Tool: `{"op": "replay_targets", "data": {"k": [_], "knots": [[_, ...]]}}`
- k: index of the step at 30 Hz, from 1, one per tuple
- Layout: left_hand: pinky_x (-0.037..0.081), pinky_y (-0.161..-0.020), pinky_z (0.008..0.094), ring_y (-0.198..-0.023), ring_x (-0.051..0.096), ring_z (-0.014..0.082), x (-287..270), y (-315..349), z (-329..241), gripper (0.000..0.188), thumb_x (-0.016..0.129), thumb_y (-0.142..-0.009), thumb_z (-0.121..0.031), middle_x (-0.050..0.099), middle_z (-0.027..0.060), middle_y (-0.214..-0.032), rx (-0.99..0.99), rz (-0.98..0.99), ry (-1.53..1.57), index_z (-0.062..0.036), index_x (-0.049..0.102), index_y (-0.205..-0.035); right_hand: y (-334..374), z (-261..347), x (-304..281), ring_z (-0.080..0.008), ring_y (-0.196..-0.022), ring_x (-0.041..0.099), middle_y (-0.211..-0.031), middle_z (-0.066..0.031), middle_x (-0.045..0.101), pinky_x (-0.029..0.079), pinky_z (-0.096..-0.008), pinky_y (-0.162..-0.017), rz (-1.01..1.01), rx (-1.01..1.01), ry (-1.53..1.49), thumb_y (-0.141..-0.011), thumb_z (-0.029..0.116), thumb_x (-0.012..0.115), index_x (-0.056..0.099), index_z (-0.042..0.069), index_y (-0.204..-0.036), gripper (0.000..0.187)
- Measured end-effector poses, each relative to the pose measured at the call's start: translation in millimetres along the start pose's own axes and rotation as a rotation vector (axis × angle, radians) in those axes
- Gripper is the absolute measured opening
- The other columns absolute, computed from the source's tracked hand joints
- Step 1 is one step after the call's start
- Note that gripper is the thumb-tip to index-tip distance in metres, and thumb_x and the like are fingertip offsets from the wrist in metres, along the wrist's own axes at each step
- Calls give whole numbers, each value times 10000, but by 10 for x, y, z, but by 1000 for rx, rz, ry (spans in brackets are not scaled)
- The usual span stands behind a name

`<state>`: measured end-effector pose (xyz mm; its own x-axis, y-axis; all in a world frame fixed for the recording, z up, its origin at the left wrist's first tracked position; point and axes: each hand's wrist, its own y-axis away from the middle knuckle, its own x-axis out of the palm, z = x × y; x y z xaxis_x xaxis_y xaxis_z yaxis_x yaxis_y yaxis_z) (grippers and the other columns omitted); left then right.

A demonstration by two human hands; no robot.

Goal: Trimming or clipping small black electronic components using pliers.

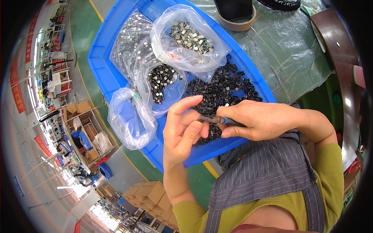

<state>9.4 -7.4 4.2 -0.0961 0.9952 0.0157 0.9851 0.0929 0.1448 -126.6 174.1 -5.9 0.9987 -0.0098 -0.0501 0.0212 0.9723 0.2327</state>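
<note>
My right hand is closed around the dark, blue-trimmed handles of a pair of pliers. Their metal jaws reach a tiny dark part pinched between the thumb and fingers of my left hand; its exact shape is too small to tell. Both hands are over the near side of a blue tray. Beneath and beyond them lies a heap of small black parts. Clear bags in the tray hold silvery square pieces and mixed black-and-silver pieces.
Left of my hand, another clear bag hangs over the tray's edge. Plastic sheeting covers the table at the right, where a round tan holder stands. Cardboard boxes and a loaded cart are on the floor to the left.
</note>
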Motion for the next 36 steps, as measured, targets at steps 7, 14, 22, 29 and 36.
{"op": "replay_targets", "data": {"k": [7, 14, 22, 29, 36], "knots": [[411, -516, 198, -564, 509, 64, 15, -56, -24, 235, 502, -956, -96, 618, 51, -730, -64, -34, -211, 3, 565, -1160, 6, 7, 6, -430, -784, 584, -731, -239, 585, 425, -493, -674, -69, -20, 7, -936, 252, 539, 492, -20, -970, 278], [438, -500, 250, -581, 592, 156, 19, -39, 63, 76, 589, -867, -3, 608, 91, -711, 220, -167, -457, 23, 611, -935, -3, -19, 19, -429, -740, 574, -697, -234, 571, 415, -482, -630, -74, -55, -36, -934, 269, 548, 496, -21, -960, 295], [442, -503, 281, -561, 575, 230, 39, -51, 35, 148, 627, -813, 13, 621, 94, -741, 483, -227, -893, -3, 635, -960, -1, 6, 7, -433, -728, 572, -692, -239, 570, 412, -481, -614, -76, -34, -29, -934, 274, 550, 485, -22, -944, 304], [443, -521, 227, -557, 556, 103, 158, -15, -44, 270, 555, -907, -17, 647, 86, -771, -5, -208, -287, 6, 582, -1174, -44, -118, 154, -389, -782, 601, -813, -204, 593, 465, -475, -642, -381, -170, 311, -863, 171, 617, 474, -12, -918, 239], [303, -431, 166, -497, 493, 41, 172, 12, -12, 261, 398, -1012, -177, 633, 62, -742, -109, -236, 127, 0, 566, -1105, -103, -155, 256, -360, -745, 606, -791, -163, 574, 482, -451, -636, -467, -181, 477, -800, 115, 650, 486, 15, -901, 217]]}}
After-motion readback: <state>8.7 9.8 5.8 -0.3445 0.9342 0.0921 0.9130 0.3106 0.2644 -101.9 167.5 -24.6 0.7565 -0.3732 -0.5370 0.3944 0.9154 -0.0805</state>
